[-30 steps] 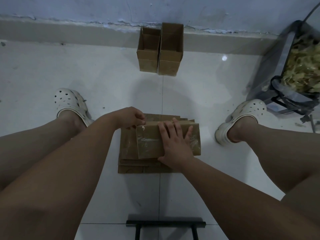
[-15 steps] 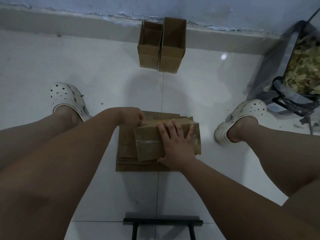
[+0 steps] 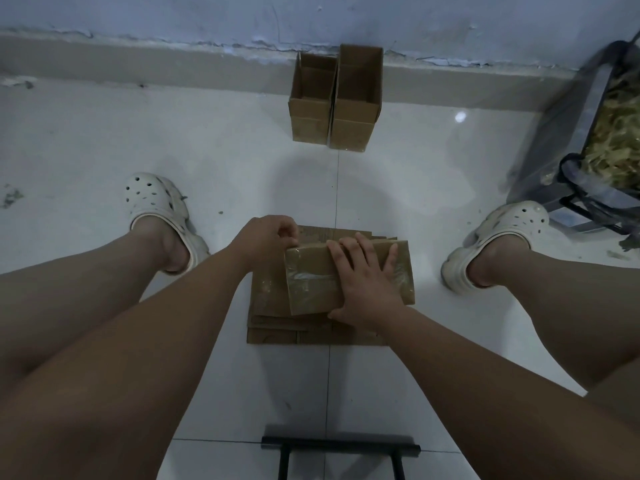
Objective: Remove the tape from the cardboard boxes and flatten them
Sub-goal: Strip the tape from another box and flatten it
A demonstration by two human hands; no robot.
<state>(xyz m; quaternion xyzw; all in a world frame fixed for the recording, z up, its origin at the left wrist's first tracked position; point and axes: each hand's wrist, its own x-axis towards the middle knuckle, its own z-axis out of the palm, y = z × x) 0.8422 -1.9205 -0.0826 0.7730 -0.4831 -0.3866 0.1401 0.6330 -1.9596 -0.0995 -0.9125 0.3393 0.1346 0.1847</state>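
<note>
At frame centre we count a flattened stack (image 3: 277,336), one taped box (image 3: 311,282) under our pressing right hand (image 3: 363,289) and pinching left hand (image 3: 270,237), two upright boxes (image 3: 336,98) left.

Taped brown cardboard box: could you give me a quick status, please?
Right hand flat on taped brown cardboard box. Left hand pinching its far-left corner. Nothing blocking.

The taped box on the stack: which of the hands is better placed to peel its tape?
Left. The left hand already pinches at the taped box's far-left corner, while the right hand lies flat, pinning it.
</note>
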